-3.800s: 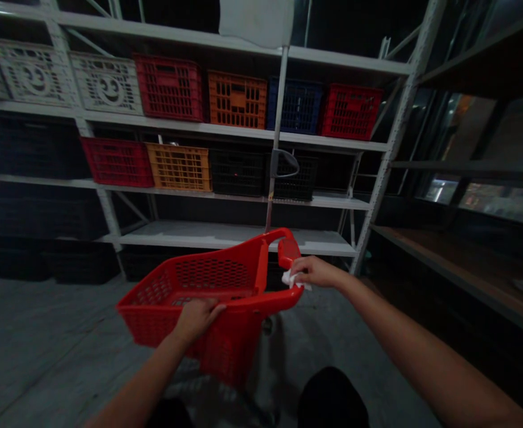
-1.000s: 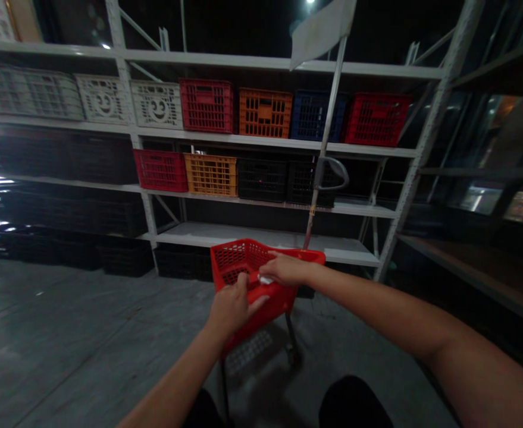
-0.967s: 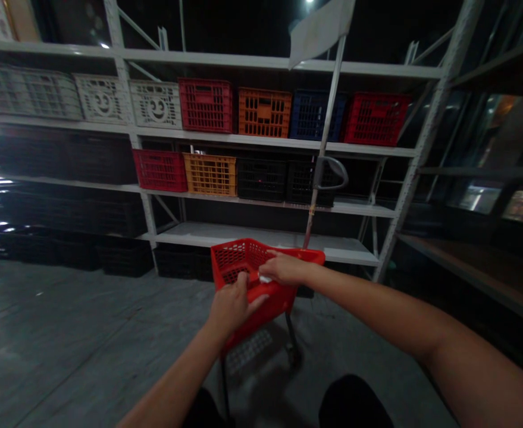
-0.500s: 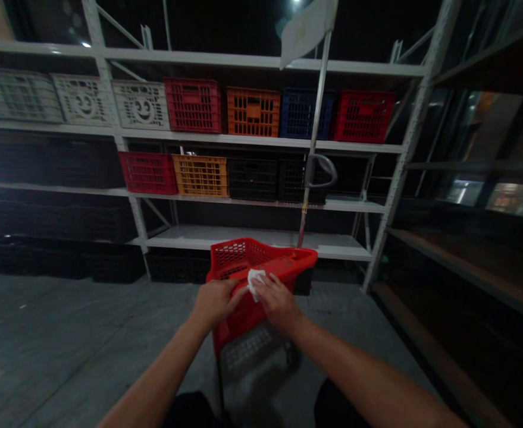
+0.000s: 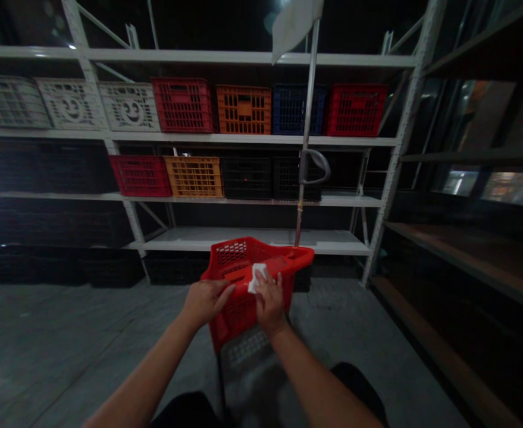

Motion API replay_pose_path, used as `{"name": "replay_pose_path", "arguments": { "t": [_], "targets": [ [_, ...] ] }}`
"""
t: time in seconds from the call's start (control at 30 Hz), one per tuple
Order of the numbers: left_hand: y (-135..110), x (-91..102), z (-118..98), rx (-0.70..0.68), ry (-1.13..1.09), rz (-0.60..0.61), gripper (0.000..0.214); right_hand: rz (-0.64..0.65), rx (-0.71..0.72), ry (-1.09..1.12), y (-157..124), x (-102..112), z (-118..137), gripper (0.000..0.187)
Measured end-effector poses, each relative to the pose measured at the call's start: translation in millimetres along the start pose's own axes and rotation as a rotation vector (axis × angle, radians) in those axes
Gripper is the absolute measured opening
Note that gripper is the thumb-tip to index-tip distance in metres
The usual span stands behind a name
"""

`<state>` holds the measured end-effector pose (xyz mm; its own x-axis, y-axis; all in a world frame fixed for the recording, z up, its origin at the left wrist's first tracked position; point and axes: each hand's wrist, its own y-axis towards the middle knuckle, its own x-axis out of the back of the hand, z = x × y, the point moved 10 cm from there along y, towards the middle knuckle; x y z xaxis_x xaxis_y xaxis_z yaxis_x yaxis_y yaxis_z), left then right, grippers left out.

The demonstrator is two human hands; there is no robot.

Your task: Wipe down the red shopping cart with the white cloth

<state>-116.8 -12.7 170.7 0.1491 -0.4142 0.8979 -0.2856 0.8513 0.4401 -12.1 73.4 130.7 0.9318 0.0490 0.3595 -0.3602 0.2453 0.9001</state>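
No words, numbers or brands can be read anywhere. The white card (image 5: 293, 27) on the pole (image 5: 306, 119) shows no legible marks, and the red basket (image 5: 232, 261) carries none that can be made out. The only signs are smiley faces (image 5: 131, 112) cut into the white crates (image 5: 130, 122)

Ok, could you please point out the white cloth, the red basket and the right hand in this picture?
White cloth (image 5: 258, 278), head view, point on its middle.
Red basket (image 5: 288, 255), head view, point on its top rim.
Right hand (image 5: 269, 302), head view, point on the back of the hand.
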Motion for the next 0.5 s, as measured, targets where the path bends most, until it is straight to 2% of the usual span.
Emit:
{"name": "replay_pose_path", "arguments": {
  "t": [0.07, 0.13, 0.2, 0.27, 0.33, 0.4, 0.5],
  "targets": [
    [-2, 0.5, 8, 0.003, -0.032, 0.017, 0.050, 0.111, 0.095, -0.008, 0, -13, 20, 0.021],
    [-5, 1.0, 19, 0.004, -0.057, 0.029, 0.049, 0.174, 0.144, -0.022, 4, -10, 19, 0.021],
    [-8, 1.2, 32, 0.003, -0.065, 0.037, 0.049, 0.176, 0.106, -0.054, 13, 10, -2, 0.022],
    [-10, 1.9, 46, 0.020, -0.062, 0.038, 0.050, 0.169, -0.013, -0.121, 28, 35, -33, 0.023],
    [-11, 3.7, 56, 0.038, -0.049, 0.041, 0.050, 0.248, -0.124, -0.201, 44, 48, -60, 0.021],
    [-10, 7.0, 56, 0.037, -0.005, 0.051, 0.051, 0.427, -0.175, -0.258, 58, 42, -74, 0.022],
    [-6, 18.8, 41, 0.057, 0.120, 0.005, 0.053, 0.743, -0.236, -0.261, 70, 9, -79, 0.027]
  ]
}}
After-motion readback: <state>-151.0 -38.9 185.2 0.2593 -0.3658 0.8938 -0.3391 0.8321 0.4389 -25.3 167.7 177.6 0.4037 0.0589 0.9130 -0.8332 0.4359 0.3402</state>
